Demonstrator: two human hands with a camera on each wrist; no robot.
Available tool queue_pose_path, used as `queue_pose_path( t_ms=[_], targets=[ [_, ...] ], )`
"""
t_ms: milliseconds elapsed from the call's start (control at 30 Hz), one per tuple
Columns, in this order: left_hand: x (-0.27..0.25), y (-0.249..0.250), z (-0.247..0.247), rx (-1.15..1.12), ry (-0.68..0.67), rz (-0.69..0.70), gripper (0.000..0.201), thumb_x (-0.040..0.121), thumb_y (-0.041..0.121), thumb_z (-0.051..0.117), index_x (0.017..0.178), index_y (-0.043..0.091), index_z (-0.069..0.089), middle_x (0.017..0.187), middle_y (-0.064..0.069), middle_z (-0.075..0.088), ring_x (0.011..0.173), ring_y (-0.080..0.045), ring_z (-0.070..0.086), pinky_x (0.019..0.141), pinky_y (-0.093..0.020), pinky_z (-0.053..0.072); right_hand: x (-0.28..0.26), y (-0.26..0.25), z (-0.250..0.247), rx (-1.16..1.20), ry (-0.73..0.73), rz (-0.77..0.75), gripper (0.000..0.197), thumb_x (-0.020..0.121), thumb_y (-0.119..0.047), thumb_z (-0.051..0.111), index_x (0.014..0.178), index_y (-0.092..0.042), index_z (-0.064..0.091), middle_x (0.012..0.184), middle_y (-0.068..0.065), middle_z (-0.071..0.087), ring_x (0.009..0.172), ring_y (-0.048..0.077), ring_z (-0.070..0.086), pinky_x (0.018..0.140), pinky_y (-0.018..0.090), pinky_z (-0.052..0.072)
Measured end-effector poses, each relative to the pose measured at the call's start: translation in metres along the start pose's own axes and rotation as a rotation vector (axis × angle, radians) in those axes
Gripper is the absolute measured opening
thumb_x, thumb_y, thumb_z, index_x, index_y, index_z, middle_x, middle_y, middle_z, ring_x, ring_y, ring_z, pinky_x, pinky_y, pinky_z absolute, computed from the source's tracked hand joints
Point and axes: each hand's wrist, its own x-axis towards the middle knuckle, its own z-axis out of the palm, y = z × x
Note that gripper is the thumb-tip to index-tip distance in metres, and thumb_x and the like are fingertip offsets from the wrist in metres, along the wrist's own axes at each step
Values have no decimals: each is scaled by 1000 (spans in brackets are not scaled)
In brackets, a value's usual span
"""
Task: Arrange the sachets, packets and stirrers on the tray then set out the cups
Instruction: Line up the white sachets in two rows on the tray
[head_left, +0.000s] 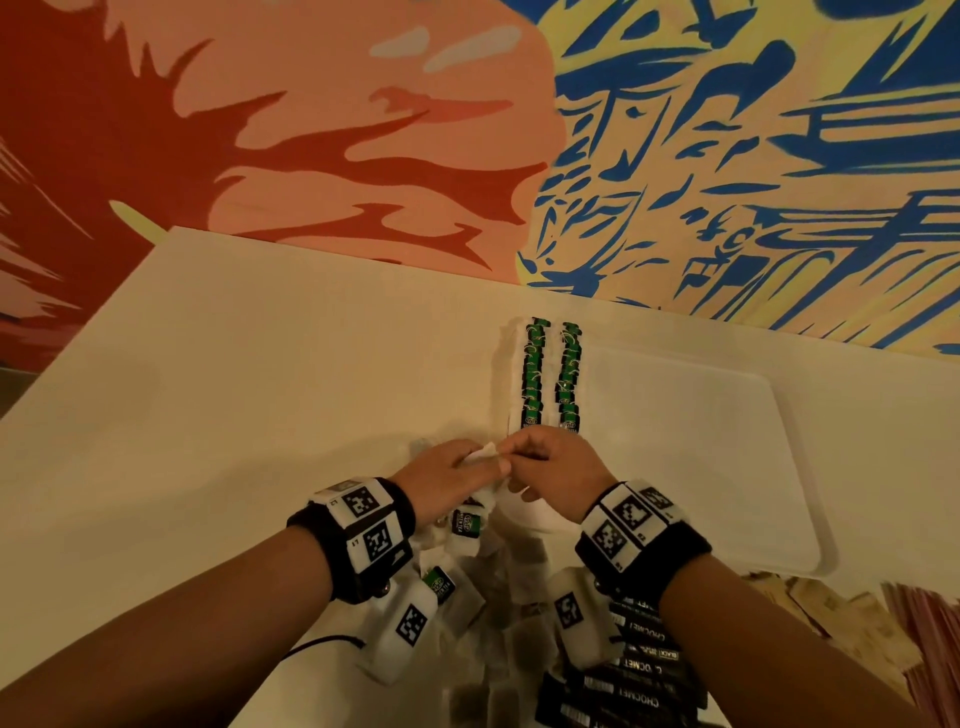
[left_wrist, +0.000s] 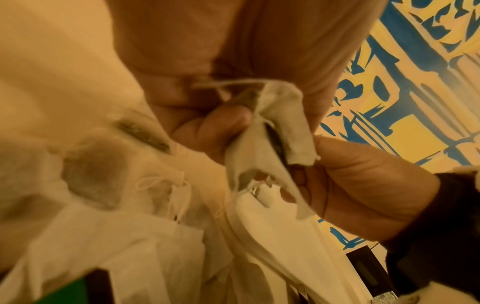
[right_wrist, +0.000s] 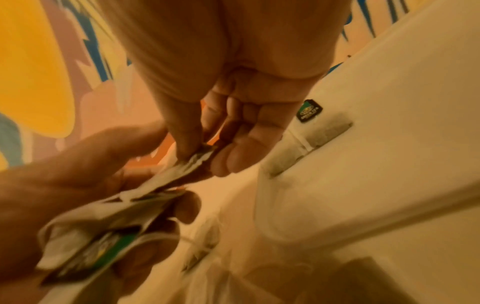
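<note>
Both hands meet just in front of the white tray (head_left: 727, 441). My left hand (head_left: 462, 462) grips a small bunch of white tea bags (right_wrist: 103, 232) with green tags. The right hand (head_left: 524, 452) pinches the end of one tea bag (right_wrist: 194, 158) in that bunch between thumb and fingers. In the left wrist view the crumpled tea bag (left_wrist: 272, 127) sits between the two hands. Two neat rows of green-tagged tea bags (head_left: 550, 374) lie along the tray's left side. A loose pile of tea bags (head_left: 467, 535) lies under my wrists.
Black sachets (head_left: 639, 670) are stacked under the right forearm. Brown packets (head_left: 841, 618) and pink sticks (head_left: 930, 618) lie at the lower right. The table's far edge meets a painted wall. The tray's right part holds nothing.
</note>
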Motion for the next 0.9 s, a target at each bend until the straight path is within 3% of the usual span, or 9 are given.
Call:
queue_pose_path(
  t_ms=[100, 300, 367, 467, 567, 667, 767, 833, 900],
  targets=[
    [0, -6, -2, -43, 25, -15, 14, 91, 34, 60, 80, 26, 61, 63, 13, 55, 58, -7, 46, 55, -18, 38, 1, 3, -8, 90, 66, 38, 10, 85, -9, 68, 95, -12, 66, 77, 2, 68, 59, 10, 61, 58, 23, 53],
    [2, -11, -4, -52, 111, -68, 39, 89, 43, 60, 92, 5, 69, 62, 0, 48, 47, -9, 39, 52, -23, 35, -1, 8, -12, 132, 126, 45, 15, 85, -5, 66, 100, -9, 64, 84, 5, 68, 67, 13, 62, 62, 22, 55],
    [4, -12, -4, -53, 115, -73, 45, 89, 47, 59, 94, 3, 67, 69, -7, 56, 54, -12, 47, 59, -26, 42, 0, 11, -11, 65, 199, 17, 13, 83, -11, 70, 93, -16, 65, 86, 1, 68, 74, 13, 62, 67, 23, 54],
    [5, -9, -4, -89, 112, -94, 50, 89, 52, 54, 91, 3, 66, 86, -12, 68, 73, -22, 61, 79, -39, 53, -4, 10, -9, -156, 189, -94, 22, 75, -29, 78, 93, -31, 66, 97, -10, 63, 88, 3, 61, 73, 11, 44],
    [5, -3, -5, -73, 126, -128, 37, 93, 44, 49, 90, 10, 64, 85, -12, 63, 72, -24, 59, 66, -31, 49, -12, 4, -1, -332, 15, -199, 44, 68, -35, 82, 107, -37, 62, 108, -13, 58, 98, -3, 54, 77, 9, 40],
    [6, -2, -4, -121, 119, -141, 38, 93, 40, 49, 95, 9, 70, 102, -19, 69, 86, -29, 65, 73, -36, 52, -11, 3, 2, -412, 10, -257, 32, 77, -37, 74, 107, -34, 65, 100, -14, 66, 93, 1, 59, 81, 24, 49],
    [4, -1, -5, -181, 102, -104, 40, 94, 39, 44, 88, 15, 75, 97, -9, 73, 86, -24, 64, 82, -34, 50, -7, 4, -2, -341, 88, -263, 13, 88, -31, 63, 96, -28, 74, 87, -10, 72, 84, 5, 65, 82, 33, 52],
    [4, -2, -5, -167, 136, -70, 32, 93, 37, 49, 89, 16, 73, 94, -7, 72, 87, -24, 65, 85, -36, 51, -4, 6, -8, -343, 148, -245, 16, 90, -25, 62, 100, -24, 74, 93, -8, 73, 87, 6, 65, 85, 30, 51],
    [5, -3, -4, -140, 169, -27, 20, 87, 35, 62, 100, 21, 64, 97, -7, 68, 88, -20, 64, 81, -33, 52, -3, 5, -12, -370, 116, -297, 17, 90, -23, 62, 101, -25, 75, 95, -9, 70, 89, -2, 60, 82, 17, 48]
  ],
)
